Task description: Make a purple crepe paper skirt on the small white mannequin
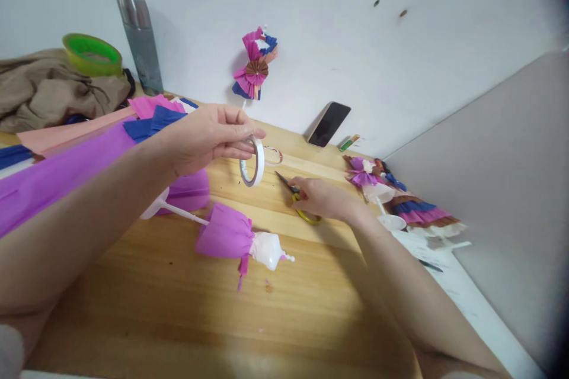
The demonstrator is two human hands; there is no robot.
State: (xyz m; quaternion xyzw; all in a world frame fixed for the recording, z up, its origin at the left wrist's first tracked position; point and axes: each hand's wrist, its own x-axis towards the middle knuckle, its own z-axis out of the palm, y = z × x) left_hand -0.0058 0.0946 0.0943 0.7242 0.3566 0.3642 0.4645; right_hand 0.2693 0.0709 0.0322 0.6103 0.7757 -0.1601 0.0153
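My left hand (207, 136) is raised above the wooden table (178, 308) and pinches a white roll of tape (252, 161) between thumb and fingers. My right hand (322, 197) rests on the table, closed over yellow-handled scissors (299, 201) whose blades point left. In front of me lies a white plastic spoon wrapped in purple crepe paper (231, 238), like a small doll in a skirt. A second purple crepe skirt (191, 190) lies just under my left forearm.
Long sheets of purple, pink and blue crepe paper (66, 160) lie at the left. A finished paper doll (254, 68) leans on the wall, near a black phone (329, 123). More dressed dolls (400, 201) lie at the right. A steel flask (140, 41), a green roll (91, 53) and brown cloth sit behind.
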